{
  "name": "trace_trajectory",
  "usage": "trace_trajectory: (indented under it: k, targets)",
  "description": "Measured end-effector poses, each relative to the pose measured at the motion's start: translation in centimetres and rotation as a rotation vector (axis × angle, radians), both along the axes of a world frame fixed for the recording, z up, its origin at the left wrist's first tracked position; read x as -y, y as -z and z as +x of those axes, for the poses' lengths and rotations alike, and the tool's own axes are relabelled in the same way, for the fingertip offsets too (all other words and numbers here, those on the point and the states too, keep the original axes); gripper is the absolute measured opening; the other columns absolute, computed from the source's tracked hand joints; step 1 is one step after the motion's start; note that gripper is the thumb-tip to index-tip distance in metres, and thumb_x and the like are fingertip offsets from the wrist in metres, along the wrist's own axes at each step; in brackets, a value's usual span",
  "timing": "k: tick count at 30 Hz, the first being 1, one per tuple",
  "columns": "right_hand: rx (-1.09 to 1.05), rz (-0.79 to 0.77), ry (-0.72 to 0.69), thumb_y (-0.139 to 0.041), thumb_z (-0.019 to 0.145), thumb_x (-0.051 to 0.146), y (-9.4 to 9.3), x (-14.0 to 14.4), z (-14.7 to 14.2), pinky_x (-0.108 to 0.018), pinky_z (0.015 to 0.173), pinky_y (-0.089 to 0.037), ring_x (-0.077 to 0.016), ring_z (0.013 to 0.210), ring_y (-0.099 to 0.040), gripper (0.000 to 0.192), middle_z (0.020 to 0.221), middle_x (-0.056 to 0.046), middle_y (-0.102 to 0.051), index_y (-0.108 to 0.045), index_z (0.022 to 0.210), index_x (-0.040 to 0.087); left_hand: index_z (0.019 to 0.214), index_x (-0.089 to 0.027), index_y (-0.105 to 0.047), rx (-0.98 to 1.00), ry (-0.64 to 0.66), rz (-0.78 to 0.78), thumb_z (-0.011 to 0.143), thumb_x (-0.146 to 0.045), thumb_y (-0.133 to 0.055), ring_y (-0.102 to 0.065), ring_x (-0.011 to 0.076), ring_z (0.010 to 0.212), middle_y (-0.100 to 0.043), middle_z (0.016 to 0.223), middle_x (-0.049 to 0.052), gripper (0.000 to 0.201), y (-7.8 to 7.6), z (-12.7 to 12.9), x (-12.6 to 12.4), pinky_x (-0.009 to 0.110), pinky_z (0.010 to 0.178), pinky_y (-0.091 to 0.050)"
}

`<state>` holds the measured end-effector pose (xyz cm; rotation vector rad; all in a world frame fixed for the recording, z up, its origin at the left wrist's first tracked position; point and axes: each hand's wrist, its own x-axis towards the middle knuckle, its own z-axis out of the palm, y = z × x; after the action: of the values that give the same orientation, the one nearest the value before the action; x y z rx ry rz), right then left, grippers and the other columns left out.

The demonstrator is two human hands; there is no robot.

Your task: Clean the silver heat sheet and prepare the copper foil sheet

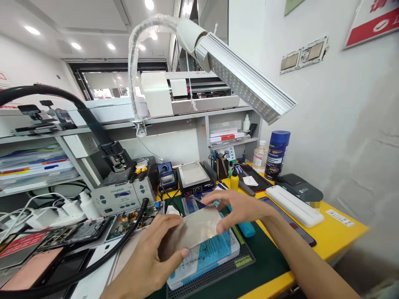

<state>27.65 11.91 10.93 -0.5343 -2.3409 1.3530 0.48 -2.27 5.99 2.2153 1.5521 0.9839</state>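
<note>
Head view, plate: a thin grey metal plate (195, 228) sits at lower centre of the frame, lying on a blue-and-white box (215, 255).
Left hand (149, 259): fingers curled around the plate's near-left corner, gripping it.
Right hand (240, 207): fingers narrow, pinching the plate's far-right edge.
Under the box: a dark green work mat (268, 257) on the yellow bench (336, 232).
Upper centre: an LED desk lamp (246, 85) overhangs.
Right of centre: a blue spray can (277, 153) stands.

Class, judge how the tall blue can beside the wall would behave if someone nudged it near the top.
The blue can stands upright, tall and narrow, so it would probably tip. Being round, it would likely roll afterwards across the yellow table.
</note>
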Motion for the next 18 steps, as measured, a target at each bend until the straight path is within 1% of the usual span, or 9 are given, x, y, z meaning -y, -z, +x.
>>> trace_trajectory:
  k: [1, 4, 7, 8, 10, 14, 16, 18]
  targets:
    - [0.079, 0.06, -0.015, -0.091, 0.061, 0.043, 0.0, 0.1, 0.0, -0.036, 0.092, -0.051, -0.0305, 0.121, -0.056, 0.077, 0.139, -0.009, -0.057, -0.065, 0.131, 0.026, 0.129, -0.031, -0.054, -0.068, 0.018, 0.028, 0.087, -0.037, -0.066, -0.055, 0.0307, 0.12, -0.057, 0.132, 0.009, 0.045, 0.1, 0.2, 0.0, 0.045, 0.101, -0.047]
    - [0.274, 0.242, -0.01, -0.087, 0.065, 0.047, 0.4, 0.6, -0.2, -0.037, 0.093, -0.048, -0.0321, 0.123, -0.052, 0.083, 0.142, -0.01, -0.053, -0.056, 0.14, 0.026, 0.131, -0.028, -0.051, -0.187, 0.053, 0.035, 0.088, -0.036, -0.064, -0.056, 0.0299, 0.118, -0.057, 0.129, 0.011, 0.045, 0.1, 0.6, -0.1, 0.044, 0.098, -0.051]
    - [0.343, 0.335, -0.022, -0.085, 0.065, 0.048, 1.2, 1.1, -0.4, -0.042, 0.104, -0.04, -0.0352, 0.13, -0.045, 0.093, 0.145, -0.013, -0.047, -0.048, 0.146, 0.022, 0.131, -0.027, -0.05, -0.223, 0.077, 0.001, 0.089, -0.037, -0.063, -0.054, 0.029, 0.12, -0.057, 0.13, 0.011, 0.045, 0.1, 0.9, -0.3, 0.044, 0.1, -0.049]
    - [0.352, 0.355, -0.031, -0.085, 0.065, 0.048, 1.5, 1.2, -0.4, -0.042, 0.106, -0.038, -0.0353, 0.131, -0.044, 0.095, 0.144, -0.013, -0.046, -0.047, 0.147, 0.02, 0.132, -0.028, -0.049, -0.227, 0.084, -0.007, 0.089, -0.037, -0.063, -0.053, 0.0287, 0.12, -0.057, 0.131, 0.01, 0.046, 0.1, 0.9, -0.3, 0.045, 0.102, -0.048]
    - [0.365, 0.376, -0.045, -0.084, 0.066, 0.047, 2.1, 1.3, -0.5, -0.041, 0.105, -0.039, -0.0345, 0.13, -0.044, 0.093, 0.14, -0.013, -0.047, -0.047, 0.146, 0.02, 0.133, -0.028, -0.048, -0.232, 0.089, -0.019, 0.089, -0.036, -0.062, -0.051, 0.0288, 0.122, -0.056, 0.132, 0.01, 0.047, 0.3, 1.0, -0.3, 0.047, 0.104, -0.045]
    - [0.356, 0.386, -0.054, -0.08, 0.07, 0.042, 2.5, 1.5, -0.4, -0.038, 0.098, -0.041, -0.0317, 0.122, -0.048, 0.081, 0.13, -0.01, -0.054, -0.05, 0.142, 0.022, 0.135, -0.027, -0.045, -0.243, 0.086, -0.043, 0.09, -0.033, -0.059, -0.048, 0.03, 0.124, -0.053, 0.134, 0.011, 0.048, 1.0, 1.3, -0.3, 0.049, 0.105, -0.044]
    - [0.338, 0.383, -0.059, -0.079, 0.072, 0.039, 2.6, 1.5, -0.3, -0.037, 0.096, -0.041, -0.0301, 0.118, -0.05, 0.074, 0.125, -0.009, -0.057, -0.053, 0.14, 0.023, 0.134, -0.027, -0.045, -0.255, 0.081, -0.053, 0.09, -0.033, -0.059, -0.048, 0.0298, 0.123, -0.053, 0.133, 0.01, 0.047, 1.2, 1.6, -0.2, 0.049, 0.104, -0.045]
    - [0.322, 0.377, -0.062, -0.078, 0.073, 0.037, 2.7, 1.4, -0.2, -0.036, 0.096, -0.041, -0.0294, 0.116, -0.051, 0.068, 0.124, -0.008, -0.058, -0.056, 0.137, 0.023, 0.133, -0.028, -0.046, -0.276, 0.067, -0.055, 0.09, -0.032, -0.058, -0.048, 0.0289, 0.123, -0.054, 0.132, 0.009, 0.045, 1.2, 1.8, -0.2, 0.047, 0.104, -0.047]
